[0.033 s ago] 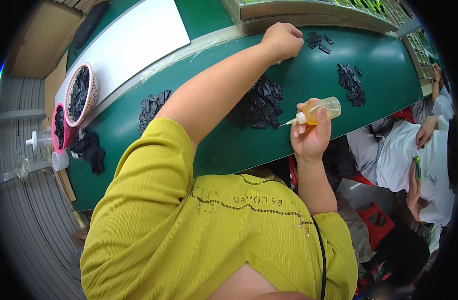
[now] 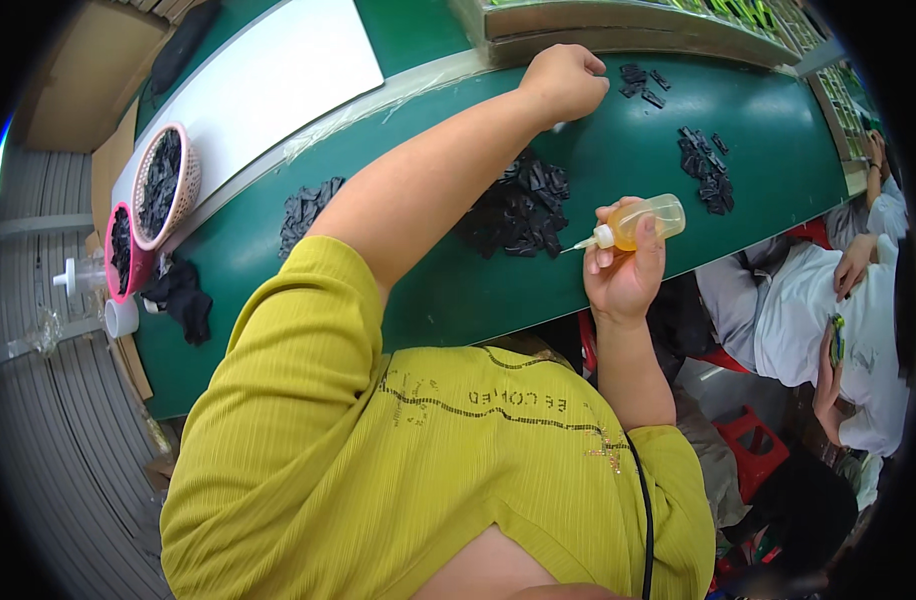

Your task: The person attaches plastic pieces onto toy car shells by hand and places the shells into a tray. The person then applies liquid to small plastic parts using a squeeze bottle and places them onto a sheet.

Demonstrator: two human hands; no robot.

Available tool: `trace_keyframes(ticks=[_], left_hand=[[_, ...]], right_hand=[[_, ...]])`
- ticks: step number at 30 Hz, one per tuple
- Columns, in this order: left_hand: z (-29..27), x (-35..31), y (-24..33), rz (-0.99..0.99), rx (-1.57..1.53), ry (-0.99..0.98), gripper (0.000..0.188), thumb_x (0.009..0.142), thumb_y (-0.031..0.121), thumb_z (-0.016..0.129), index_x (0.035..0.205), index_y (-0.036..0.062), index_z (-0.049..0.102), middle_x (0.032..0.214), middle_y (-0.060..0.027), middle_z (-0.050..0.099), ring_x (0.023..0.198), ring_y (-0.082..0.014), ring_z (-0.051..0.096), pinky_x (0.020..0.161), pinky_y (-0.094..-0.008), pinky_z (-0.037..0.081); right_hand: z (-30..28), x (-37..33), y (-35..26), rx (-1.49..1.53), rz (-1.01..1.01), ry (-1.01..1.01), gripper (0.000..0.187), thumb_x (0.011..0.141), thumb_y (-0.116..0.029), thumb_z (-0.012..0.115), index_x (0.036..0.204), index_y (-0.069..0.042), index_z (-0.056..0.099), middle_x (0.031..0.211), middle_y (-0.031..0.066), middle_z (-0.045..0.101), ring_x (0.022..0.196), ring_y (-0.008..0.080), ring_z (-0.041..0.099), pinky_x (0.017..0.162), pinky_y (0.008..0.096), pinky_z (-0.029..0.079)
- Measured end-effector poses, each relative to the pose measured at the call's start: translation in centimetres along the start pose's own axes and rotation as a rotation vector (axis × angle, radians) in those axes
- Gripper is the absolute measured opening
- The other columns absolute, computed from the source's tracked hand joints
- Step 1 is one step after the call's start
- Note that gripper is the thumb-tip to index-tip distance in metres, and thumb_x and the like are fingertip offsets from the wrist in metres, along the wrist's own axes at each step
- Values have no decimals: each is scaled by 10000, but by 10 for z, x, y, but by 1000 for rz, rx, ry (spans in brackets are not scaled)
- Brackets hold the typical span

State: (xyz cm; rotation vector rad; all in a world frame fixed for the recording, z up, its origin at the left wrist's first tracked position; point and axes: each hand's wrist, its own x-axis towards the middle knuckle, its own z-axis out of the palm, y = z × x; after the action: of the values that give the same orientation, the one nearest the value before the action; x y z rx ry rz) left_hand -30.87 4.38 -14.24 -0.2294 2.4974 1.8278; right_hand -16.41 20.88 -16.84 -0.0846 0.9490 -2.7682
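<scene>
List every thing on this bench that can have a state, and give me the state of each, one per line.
left hand: closed in a fist, resting on the green table
right hand: gripping the squeeze bottle
squeeze bottle: held sideways, nozzle pointing left, yellowish liquid inside
black parts pile: loose heap, untouched
pink basket: filled with black parts

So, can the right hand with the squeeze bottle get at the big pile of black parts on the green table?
Probably yes: the right hand holds the squeeze bottle just beside the big pile of black parts, with nothing between them.
</scene>
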Motion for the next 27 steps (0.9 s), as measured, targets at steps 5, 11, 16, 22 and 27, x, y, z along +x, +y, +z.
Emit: trace_keyframes(ticks=[5,11,16,22,27], left_hand=[[-75,-60,2,277,248,113,308,805,252,671,1005,17,682,916,-122,698,828,-207,674,755,-315,540],[-145,-151,-31,262,510,264,500,774,449,679,1056,37,669,1041,-136,668,982,-274,637,867,-356,502],[-85,-157,-33,583,714,16,830,728,587,687,1323,46,478,1422,-235,379,1342,-399,318,1113,-463,256],[-36,-153,-42,651,835,-87,794,770,650,575,1316,78,497,1426,-237,369,1366,-388,287,1120,-509,210],[-38,-183,-46,636,737,-108,773,781,617,591,1317,70,484,1416,-243,378,1354,-409,293,1113,-524,220]], right_hand=[[-11,2,-9,-34,-1,17,315,950,-291,533,1110,-20,539,928,166,662,518,122,528,425,233,439],[-12,8,-8,39,50,-76,389,936,-343,548,1100,10,540,950,166,638,579,132,526,492,233,414],[-8,24,-6,144,34,-82,360,920,-314,572,1066,14,555,933,145,614,752,202,550,681,324,431],[-16,38,-9,180,-3,-74,343,902,-320,579,1002,8,570,962,150,611,962,282,559,986,465,388],[-12,34,0,155,1,-37,343,890,-331,595,987,-3,568,966,136,610,957,272,551,976,472,386]])
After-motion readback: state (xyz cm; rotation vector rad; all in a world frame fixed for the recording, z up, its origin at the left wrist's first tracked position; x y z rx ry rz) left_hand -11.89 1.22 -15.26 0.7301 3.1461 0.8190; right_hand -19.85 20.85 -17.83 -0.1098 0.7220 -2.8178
